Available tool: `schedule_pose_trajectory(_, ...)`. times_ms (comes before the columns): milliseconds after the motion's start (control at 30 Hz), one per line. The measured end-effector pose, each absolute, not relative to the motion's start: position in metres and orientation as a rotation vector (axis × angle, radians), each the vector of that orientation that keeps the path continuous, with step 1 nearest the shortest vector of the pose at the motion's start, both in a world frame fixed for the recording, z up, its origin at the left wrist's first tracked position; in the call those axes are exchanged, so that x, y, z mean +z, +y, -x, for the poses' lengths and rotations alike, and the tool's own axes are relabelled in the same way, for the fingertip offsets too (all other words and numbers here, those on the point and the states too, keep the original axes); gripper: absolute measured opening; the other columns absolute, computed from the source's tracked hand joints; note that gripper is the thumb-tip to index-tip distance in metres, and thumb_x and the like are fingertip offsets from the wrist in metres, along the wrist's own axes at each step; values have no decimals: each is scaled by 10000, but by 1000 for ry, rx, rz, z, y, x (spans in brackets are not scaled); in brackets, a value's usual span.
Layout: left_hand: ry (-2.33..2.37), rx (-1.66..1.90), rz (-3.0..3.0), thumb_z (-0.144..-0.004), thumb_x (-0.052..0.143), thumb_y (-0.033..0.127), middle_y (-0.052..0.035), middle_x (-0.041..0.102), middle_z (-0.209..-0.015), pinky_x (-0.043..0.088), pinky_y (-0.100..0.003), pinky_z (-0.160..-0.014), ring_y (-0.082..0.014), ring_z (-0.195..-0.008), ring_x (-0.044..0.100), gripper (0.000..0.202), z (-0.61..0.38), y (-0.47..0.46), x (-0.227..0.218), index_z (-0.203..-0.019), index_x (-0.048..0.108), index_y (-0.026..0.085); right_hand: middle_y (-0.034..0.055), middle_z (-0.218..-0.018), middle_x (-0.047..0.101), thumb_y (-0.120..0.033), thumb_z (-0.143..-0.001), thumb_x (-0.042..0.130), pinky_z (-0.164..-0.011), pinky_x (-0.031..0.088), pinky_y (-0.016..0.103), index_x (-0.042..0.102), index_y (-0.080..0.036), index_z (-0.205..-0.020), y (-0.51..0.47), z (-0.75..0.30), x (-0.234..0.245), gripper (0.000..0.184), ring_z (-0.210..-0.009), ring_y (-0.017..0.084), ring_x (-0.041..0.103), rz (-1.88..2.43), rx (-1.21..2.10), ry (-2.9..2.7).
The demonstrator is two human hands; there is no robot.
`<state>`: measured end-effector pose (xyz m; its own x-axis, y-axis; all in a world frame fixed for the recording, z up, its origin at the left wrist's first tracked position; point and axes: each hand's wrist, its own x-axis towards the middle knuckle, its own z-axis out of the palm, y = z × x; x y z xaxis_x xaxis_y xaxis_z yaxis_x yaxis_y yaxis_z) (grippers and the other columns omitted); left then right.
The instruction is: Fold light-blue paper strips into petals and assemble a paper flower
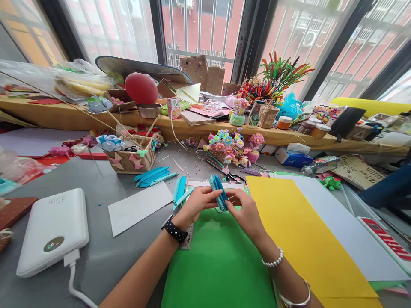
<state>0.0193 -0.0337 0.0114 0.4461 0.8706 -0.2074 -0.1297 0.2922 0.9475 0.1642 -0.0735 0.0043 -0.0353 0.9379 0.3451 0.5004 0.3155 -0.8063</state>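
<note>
Both hands meet over the far edge of the green sheet point(218, 265), which is the landmark here. Left hand point(195, 203) pinches a folded blue paper stack point(218, 191) from its left side, fingers clamped on it. Right hand point(245, 211) grips the same stack from the right, thumb and fingers closed on its lower edge. The stack stands upright between the two hands, fanned a bit, held just above the green sheet's far edge, not resting on it.

Left wrist wears a black dotted band point(174, 230); right wrist has a bead bracelet point(272, 260) and a metal bangle point(297, 297).

Right of the green sheet, touching it: a yellow sheet point(302, 239), with a white sheet point(349, 239) under and beyond that. Left of the green sheet: a white paper point(139, 206) lying flat on the grey surface point(102, 256). Further left, well apart: a white power bank point(53, 231) with a cable plugged in. Just beyond the green sheet's far left corner: loose blue folded pieces point(154, 176) and two more blue strips point(180, 189). Beyond those: a woven basket point(131, 160) with pink stars. Straight beyond the green sheet: scissors point(229, 174), then a paper flower bouquet point(229, 147). Far beyond, on the wooden ledge point(64, 116): a red balloon point(141, 87) sitting on a metal bowl point(148, 110). A blue tissue box point(293, 157) is beyond the yellow sheet.
</note>
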Motion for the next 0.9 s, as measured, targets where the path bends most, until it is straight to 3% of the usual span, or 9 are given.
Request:
schedule_pose_trajectory(267,883,840,-1027,-648,633,333,-68,671,-798,484,-294,-713,-166,-742,617,250,-23,-34,8,-778,626,120,54,-779,571,-95,-756,463,-632,482,290,559,-149,-839,-75,-159,-6,138,-701,157,568,1338,331,-1719)
schedule_pose_trajectory(467,931,879,-986,-607,661,341,-78,670,-784,486,-292,-694,-173,-733,617,305,-28,-38,12,-798,631,105,57,-687,564,-118,-803,426,-556,460,273,607,-131,-851,-78,-154,-8,187,-611,153,549,1306,26,-1817)
schedule_pose_trajectory(733,943,886,-992,-609,652,365,-98,669,-775,489,-300,-687,-187,-739,617,303,-26,-36,12,-738,626,92,66,-741,592,-117,-800,441,-628,490,261,623,-148,-931,-77,-155,-6,226,-724,158,586,1193,103,-1841)
schedule_pose_trajectory(900,907,903,-976,-640,634,338,-93,665,-787,492,-281,-666,-175,-739,614,273,-25,-35,11,-764,624,95,66,-812,605,-205,-766,530,-641,500,297,590,-178,-1006,-78,-154,-7,248,-747,176,581,1233,125,-1808)
